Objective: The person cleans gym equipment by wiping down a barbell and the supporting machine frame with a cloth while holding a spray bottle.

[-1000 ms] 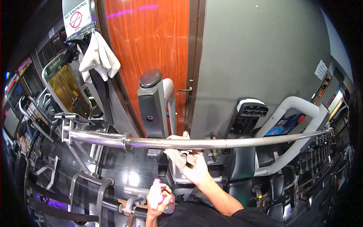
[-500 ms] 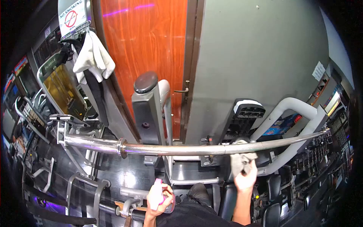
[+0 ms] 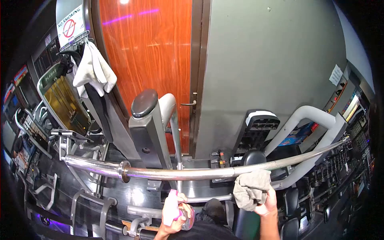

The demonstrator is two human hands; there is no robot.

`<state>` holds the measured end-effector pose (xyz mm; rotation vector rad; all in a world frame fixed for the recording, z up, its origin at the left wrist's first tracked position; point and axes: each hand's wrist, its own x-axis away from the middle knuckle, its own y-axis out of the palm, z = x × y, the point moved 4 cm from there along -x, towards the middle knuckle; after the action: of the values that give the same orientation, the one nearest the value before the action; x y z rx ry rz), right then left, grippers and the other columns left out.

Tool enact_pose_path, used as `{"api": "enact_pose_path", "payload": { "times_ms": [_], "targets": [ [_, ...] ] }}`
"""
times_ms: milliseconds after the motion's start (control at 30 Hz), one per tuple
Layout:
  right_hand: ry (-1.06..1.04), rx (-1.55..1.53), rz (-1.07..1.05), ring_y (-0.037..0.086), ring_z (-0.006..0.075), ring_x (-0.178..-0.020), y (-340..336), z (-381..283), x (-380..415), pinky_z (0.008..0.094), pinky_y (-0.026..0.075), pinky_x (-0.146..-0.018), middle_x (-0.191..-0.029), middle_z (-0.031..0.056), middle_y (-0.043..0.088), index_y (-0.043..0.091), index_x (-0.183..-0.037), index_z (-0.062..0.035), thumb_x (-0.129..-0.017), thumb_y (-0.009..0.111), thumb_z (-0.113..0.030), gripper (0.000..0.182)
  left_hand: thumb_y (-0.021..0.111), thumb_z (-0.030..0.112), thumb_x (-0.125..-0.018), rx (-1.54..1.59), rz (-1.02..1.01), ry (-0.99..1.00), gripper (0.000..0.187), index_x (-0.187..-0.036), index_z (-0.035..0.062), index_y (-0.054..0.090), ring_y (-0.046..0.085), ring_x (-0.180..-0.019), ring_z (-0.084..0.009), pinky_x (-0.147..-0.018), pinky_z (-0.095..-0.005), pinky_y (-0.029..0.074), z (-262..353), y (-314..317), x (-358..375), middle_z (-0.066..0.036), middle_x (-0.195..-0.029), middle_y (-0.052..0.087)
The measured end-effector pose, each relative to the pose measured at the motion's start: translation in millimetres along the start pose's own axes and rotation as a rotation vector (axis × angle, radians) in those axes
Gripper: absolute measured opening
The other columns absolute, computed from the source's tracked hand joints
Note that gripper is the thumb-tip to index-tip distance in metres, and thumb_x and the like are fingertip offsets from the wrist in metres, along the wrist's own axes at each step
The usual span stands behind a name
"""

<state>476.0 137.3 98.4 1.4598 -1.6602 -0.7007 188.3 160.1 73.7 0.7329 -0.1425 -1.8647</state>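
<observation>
My left hand (image 3: 174,225) is wrapped round a spray bottle (image 3: 171,208) with a white and pink trigger head and a see-through body, low in the middle of the view. A crumpled grey cloth (image 3: 251,189) is bunched in my right hand (image 3: 268,205), fingers closed on its right side. The cloth overlaps the lower edge of a long shiny metal bar (image 3: 180,174), which crosses in front of me and carries a collar (image 3: 124,171) toward its left end. My left hand is below this bar, apart from it.
Behind the bar stand a grey machine post (image 3: 146,132), a wood-look door (image 3: 148,52) and a grey wall (image 3: 272,60). White towels (image 3: 94,70) hang at the left under a no-smoking sign (image 3: 71,27). A thick grey tube frame (image 3: 310,112) and dumbbell racks (image 3: 334,170) are at the right.
The cloth, earlier draped over the bar, now shows in front of its lower edge, bunched and nearer to me. The bar sits lower in view. My left hand still grips the bottle.
</observation>
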Motion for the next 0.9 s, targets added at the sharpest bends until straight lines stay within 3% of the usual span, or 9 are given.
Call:
{"api": "enact_pose_path", "payload": {
  "times_ms": [200, 267, 333, 400, 567, 733, 833, 867, 900],
  "targets": [
    [0.392, 0.19, 0.064, 0.057, 0.0284, -0.115, 5.5, -41.9, 4.1, 0.0456, 0.047, -0.098, -0.128, 0.0154, 0.055, 0.045, -0.132, -0.0018, -0.097, 0.045, -0.03, 0.045, 0.068, 0.034, -0.087, -0.2, 0.027, 0.076, 0.057, -0.125, 0.005, 0.036, 0.06, -0.07, -0.0217, -0.066, -0.0374, 0.052, 18.1, 14.0, -14.6, -0.017, -0.107, 0.047],
    [0.35, 0.509, 0.048, 0.057, 0.0258, -0.115, 21.4, -65.2, 1.2, 0.0438, 0.048, -0.097, -0.129, 0.0141, 0.055, 0.042, -0.136, -0.0035, -0.095, 0.05, -0.024, 0.046, 0.068, 0.034, -0.087, -0.201, 0.066, 0.095, 0.057, -0.124, 0.0046, 0.036, 0.06, -0.07, -0.0217, -0.066, -0.0373, 0.052, 19.9, 19.0, -20.7, -0.017, -0.106, 0.048],
    [0.415, 0.571, -0.017, 0.053, 0.0219, -0.12, 42.7, -84.6, -3.3, 0.0394, 0.045, -0.1, -0.135, 0.0121, 0.05, 0.036, -0.141, -0.0046, -0.092, 0.055, -0.018, 0.053, 0.068, 0.034, -0.087, -0.203, 0.116, 0.123, 0.057, -0.124, 0.0043, 0.036, 0.061, -0.07, -0.0217, -0.066, -0.0371, 0.053, 21.2, 23.0, -25.8, -0.017, -0.106, 0.049],
    [0.393, 0.688, -0.218, 0.05, 0.0213, -0.123, 66.8, -95.3, -30.9, 0.0392, 0.042, -0.103, -0.138, 0.0112, 0.047, 0.033, -0.143, -0.0056, -0.092, 0.056, -0.019, 0.057, 0.068, 0.034, -0.087, -0.218, 0.159, 0.155, 0.057, -0.124, 0.004, 0.037, 0.061, -0.07, -0.0217, -0.066, -0.037, 0.053, 23.9, 26.7, -32.5, -0.017, -0.106, 0.051],
    [0.392, 0.705, -0.351, 0.051, 0.0241, -0.123, 147.4, -95.7, -111.6, 0.0472, 0.043, -0.103, -0.136, 0.0092, 0.049, 0.033, -0.142, -0.0143, -0.094, 0.053, -0.017, 0.052, 0.065, 0.034, -0.089, -0.365, 0.261, 0.16, 0.056, -0.124, 0.001, 0.036, 0.061, -0.069, -0.0211, -0.067, -0.0366, 0.053, 23.9, 38.5, -42.9, -0.018, -0.106, 0.053],
    [0.026, 0.656, -0.719, 0.05, 0.019, -0.119, 220.9, -52.7, -174.8, 0.0351, 0.04, -0.104, -0.129, 0.0096, 0.051, 0.035, -0.14, -0.0063, -0.091, 0.046, -0.005, 0.05, 0.062, 0.031, -0.092, -0.411, 0.365, 0.195, 0.053, -0.125, 0.0006, 0.034, 0.061, -0.069, -0.0211, -0.07, -0.0372, 0.053, 9.7, 59.5, -47.8, -0.019, -0.106, 0.052],
    [-0.635, 0.799, -1.109, 0.051, 0.0244, -0.12, 258.1, -10.0, -180.6, 0.0356, 0.041, -0.101, -0.126, 0.0133, 0.054, 0.047, -0.127, -0.0063, -0.073, 0.058, 0.006, 0.057, 0.063, 0.031, -0.091, -0.449, 0.423, 0.233, 0.053, -0.125, 0.0014, 0.035, 0.061, -0.068, -0.0206, -0.069, -0.0372, 0.052, 4.4, 72.1, -46.8, -0.02, -0.103, 0.051],
    [-1.078, 0.938, -1.405, 0.05, 0.0316, -0.123, 269.1, -3.0, -177.0, 0.0391, 0.04, -0.102, -0.128, 0.016, 0.053, 0.055, -0.121, -0.0083, -0.064, 0.064, 0.008, 0.059, 0.063, 0.031, -0.091, -0.462, 0.453, 0.241, 0.053, -0.125, 0.0014, 0.035, 0.061, -0.068, -0.0206, -0.069, -0.0372, 0.052, 4.1, 76.1, -44.5, -0.02, -0.103, 0.051],
    [-1.115, 0.901, -1.528, 0.048, 0.0368, -0.124, 273.2, 24.2, -177.4, 0.0446, 0.04, -0.103, -0.128, 0.0161, 0.052, 0.062, -0.114, -0.0131, -0.062, 0.067, 0.004, 0.055, 0.064, 0.031, -0.09, -0.461, 0.485, 0.248, 0.054, -0.125, 0.0017, 0.035, 0.06, -0.068, -0.0207, -0.069, -0.037, 0.052, 2.6, 79.8, -40.0, -0.019, -0.103, 0.051]
  ]
}}
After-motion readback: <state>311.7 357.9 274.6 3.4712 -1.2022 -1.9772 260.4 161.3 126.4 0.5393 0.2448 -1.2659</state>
